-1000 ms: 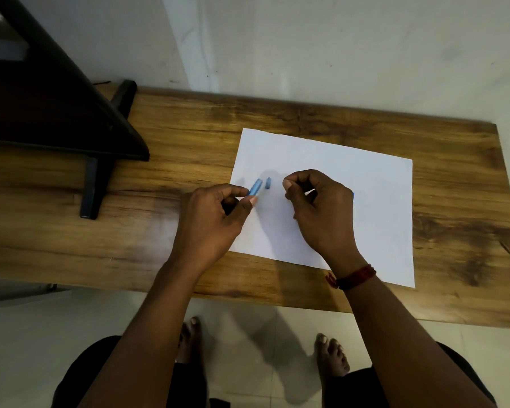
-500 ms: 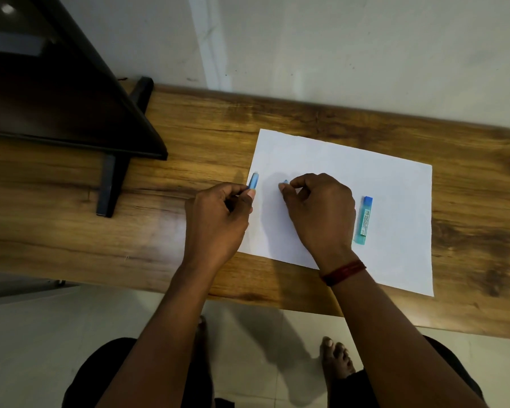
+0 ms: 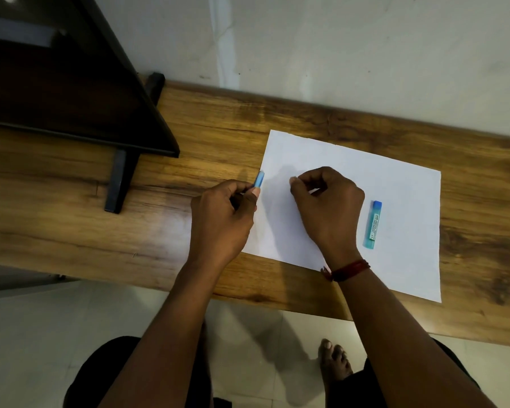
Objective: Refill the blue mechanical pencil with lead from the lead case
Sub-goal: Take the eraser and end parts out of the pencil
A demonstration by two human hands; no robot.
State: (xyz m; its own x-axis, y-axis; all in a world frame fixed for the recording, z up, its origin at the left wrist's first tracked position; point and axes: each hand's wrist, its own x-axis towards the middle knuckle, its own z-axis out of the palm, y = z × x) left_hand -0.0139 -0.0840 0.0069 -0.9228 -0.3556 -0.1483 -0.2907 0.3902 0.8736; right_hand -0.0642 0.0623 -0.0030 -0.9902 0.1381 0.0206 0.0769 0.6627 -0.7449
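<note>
Left hand (image 3: 223,219) holds blue mechanical pencil (image 3: 259,179) in closed grip, end poking out above thumb, at left edge of paper (image 3: 407,184). Right hand (image 3: 326,204) pinched tight over sheet; what it pinches, cannot tell, likely pencil cap. Lead case (image 3: 373,224) lies on paper just beside right hand, on worktop (image 3: 71,228). Step, by my guess: pencil opened, lead not yet fetched. Next: free right fingers, pick up case, keep pencil's open end upward.

Left hand (image 3: 223,219) fisted in a grip; right hand (image 3: 326,206) pinched, fingers curled.
</note>
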